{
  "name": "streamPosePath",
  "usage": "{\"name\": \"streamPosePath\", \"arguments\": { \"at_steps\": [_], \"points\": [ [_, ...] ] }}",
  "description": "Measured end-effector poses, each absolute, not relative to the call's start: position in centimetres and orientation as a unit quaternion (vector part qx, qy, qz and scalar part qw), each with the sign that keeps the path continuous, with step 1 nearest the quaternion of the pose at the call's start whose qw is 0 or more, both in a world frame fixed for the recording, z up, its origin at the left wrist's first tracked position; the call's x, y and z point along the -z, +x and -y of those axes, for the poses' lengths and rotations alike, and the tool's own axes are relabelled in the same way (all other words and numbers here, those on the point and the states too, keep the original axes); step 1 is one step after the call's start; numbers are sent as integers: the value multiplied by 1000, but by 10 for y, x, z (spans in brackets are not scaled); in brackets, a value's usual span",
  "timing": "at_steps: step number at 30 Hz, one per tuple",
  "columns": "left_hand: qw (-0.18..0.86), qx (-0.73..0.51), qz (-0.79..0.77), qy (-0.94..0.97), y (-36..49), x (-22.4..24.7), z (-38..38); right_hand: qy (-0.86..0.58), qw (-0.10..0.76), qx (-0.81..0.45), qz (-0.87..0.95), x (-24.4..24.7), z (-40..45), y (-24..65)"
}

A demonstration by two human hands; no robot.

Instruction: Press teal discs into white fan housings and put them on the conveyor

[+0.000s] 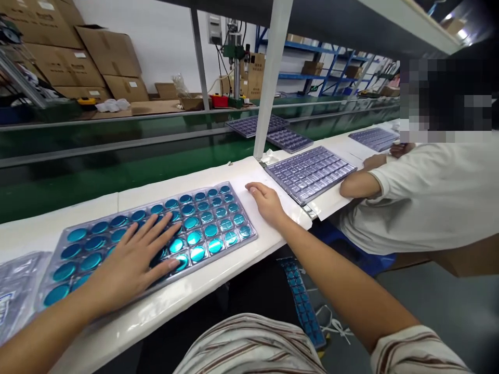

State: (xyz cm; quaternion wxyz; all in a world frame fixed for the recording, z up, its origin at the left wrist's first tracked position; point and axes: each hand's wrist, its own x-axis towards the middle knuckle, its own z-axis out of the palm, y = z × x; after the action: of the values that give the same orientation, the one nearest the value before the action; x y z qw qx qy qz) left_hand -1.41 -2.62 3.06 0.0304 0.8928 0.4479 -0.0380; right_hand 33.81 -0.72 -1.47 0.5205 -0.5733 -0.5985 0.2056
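Observation:
A clear plastic tray [249, 240] with rows of pockets lies at a slant on the white bench. Round shiny blue discs [211, 230] sit in its pockets. Over the middle of the tray, my left hand [134, 254] is open, palm down with fingers spread, resting on or just above the discs and hiding several of them. My right hand [267, 203] is just past the tray's right end, at the white bench surface. Its fingers are curled with thumb and forefinger close together; whether anything is between them cannot be made out.
Another clear pocketed tray [312, 171] lies to the right, with more trays [288, 139] behind it. A green conveyor [187, 169] runs behind the bench. A white post [273, 78] stands ahead. A co-worker's white sleeve [405, 171] is at right. Clear plastic packaging [23, 280] lies left.

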Motion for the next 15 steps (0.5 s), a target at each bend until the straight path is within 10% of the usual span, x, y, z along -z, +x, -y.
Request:
{"name": "streamPosePath", "arguments": {
  "at_steps": [15],
  "points": [
    [-39,12,-402,915,-25,-16,35,-561,526,-252,587,14,-9,340]
  ]
}}
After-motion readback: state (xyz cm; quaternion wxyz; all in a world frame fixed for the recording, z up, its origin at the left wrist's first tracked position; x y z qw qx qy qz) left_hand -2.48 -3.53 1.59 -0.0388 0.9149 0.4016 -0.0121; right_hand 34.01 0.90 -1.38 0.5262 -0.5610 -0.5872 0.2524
